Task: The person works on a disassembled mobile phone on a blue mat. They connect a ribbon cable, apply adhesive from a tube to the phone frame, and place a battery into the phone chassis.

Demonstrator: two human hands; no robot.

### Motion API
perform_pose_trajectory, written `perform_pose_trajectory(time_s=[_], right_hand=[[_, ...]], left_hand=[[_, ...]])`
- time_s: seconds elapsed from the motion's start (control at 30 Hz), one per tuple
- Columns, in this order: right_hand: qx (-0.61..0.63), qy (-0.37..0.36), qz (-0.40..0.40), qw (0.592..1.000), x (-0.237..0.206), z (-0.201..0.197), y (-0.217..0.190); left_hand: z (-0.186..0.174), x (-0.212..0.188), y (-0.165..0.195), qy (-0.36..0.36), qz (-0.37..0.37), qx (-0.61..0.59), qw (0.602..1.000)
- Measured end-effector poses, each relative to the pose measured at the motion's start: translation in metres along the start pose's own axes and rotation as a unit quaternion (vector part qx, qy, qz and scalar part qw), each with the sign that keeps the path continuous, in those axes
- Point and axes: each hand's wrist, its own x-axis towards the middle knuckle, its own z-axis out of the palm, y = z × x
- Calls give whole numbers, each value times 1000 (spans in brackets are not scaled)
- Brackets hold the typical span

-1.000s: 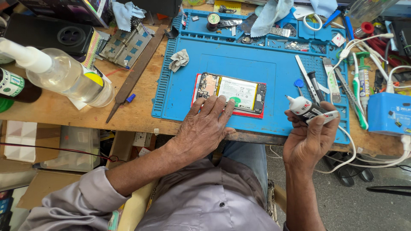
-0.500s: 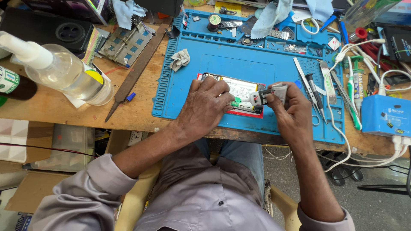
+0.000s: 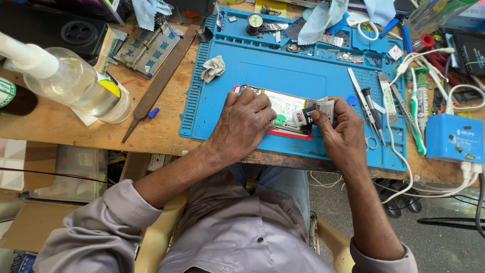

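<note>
Since a second ago the right hand (image 3: 343,134) has come in from the mat's right edge, bringing the small tube (image 3: 312,112) up against the phone (image 3: 283,108); half a second back it was already there, so little change since (camera drifted a bit). Head view: opened phone lies flat near the front middle of the blue mat (image 3: 283,65), red rim showing along its near edge. Left hand (image 3: 242,124) lies palm-down on the phone's left half, fingers close together and curled over its far edge, pinning it. Right hand pinches the tube between thumb and forefinger, other fingers folded under, tube nozzle pointing left onto the phone's right end. Tweezers (image 3: 361,98) and a dark pen tool (image 3: 370,103) lie just right of that hand on the mat. Crumpled wipe (image 3: 213,68) sits at the mat's left side. Off the mat: clear bottle (image 3: 76,86) lying tilted on the wooden bench, a long file (image 3: 156,86) beside it, a blue box (image 3: 454,139) with white cables at far right.
</note>
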Motion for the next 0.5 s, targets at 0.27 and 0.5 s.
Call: perform_pose_trajectory(time_s=[0.27,0.5], right_hand=[[-7,-10,12,1000,7,0,2],[1,-21,-1,1000,11,3,3]], left_hand=[[2,-2,0,8,9,-5,1000],[5,-5,-2,9,15,8,1000]])
